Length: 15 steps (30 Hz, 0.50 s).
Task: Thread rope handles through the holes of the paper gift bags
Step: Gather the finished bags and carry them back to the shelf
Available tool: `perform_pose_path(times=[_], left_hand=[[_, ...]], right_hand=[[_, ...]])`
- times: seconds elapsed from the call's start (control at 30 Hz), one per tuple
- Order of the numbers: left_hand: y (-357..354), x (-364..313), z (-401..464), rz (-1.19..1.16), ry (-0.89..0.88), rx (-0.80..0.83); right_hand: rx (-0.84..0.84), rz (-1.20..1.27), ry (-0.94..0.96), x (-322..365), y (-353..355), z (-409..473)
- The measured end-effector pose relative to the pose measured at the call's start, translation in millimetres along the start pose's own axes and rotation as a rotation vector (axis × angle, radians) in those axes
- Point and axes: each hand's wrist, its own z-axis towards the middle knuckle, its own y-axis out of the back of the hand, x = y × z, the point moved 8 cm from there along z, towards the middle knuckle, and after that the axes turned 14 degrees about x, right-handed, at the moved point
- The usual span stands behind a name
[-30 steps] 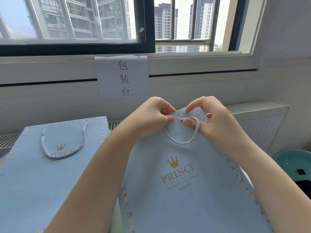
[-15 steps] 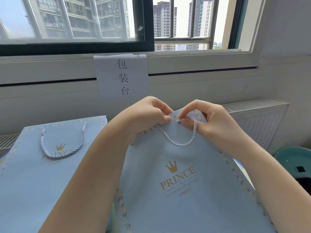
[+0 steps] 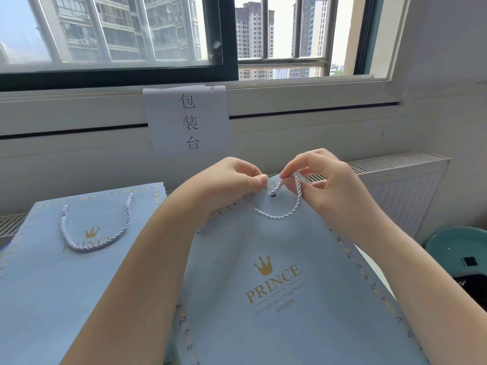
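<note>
Fingers of my right hand (image 3: 334, 191) pinch the white twisted rope handle (image 3: 274, 216) near its free end, thumb and forefinger closed on the cord just above the top edge of the pale blue paper gift bag (image 3: 290, 299). Below those fingertips the rope tip points down at a small dark hole (image 3: 272, 195) in the bag; whether it has entered the hole I cannot tell. From my pinch the cord hangs in a loop across the bag's front and runs left under my left hand (image 3: 237, 180), whose curled thumb and fingers grip the bag's top edge. A gold crown and the word PRINCE sit lower on the bag, toward me. Left of my left forearm lies a stack of finished bags (image 3: 47, 272), its rope (image 3: 92, 243) threaded. Beyond my fingers a paper sign (image 3: 188, 122) hangs under the window (image 3: 118, 30).
</note>
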Motion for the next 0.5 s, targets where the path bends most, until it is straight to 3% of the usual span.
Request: perform_pose_path(times=[0.27,0.43,0.5], left_hand=[[4,13,-1,-0.197,0.045,0.049],[7,9,1,-0.164,-0.011,-0.013],[4,11,2,-0.236,-0.025,0.047]], right_hand=[[0.048,0.039,0.020,0,-4,1],[0.006,0.033,0.026,3,-2,2],[-0.025,0.002,0.035,6,-1,1]])
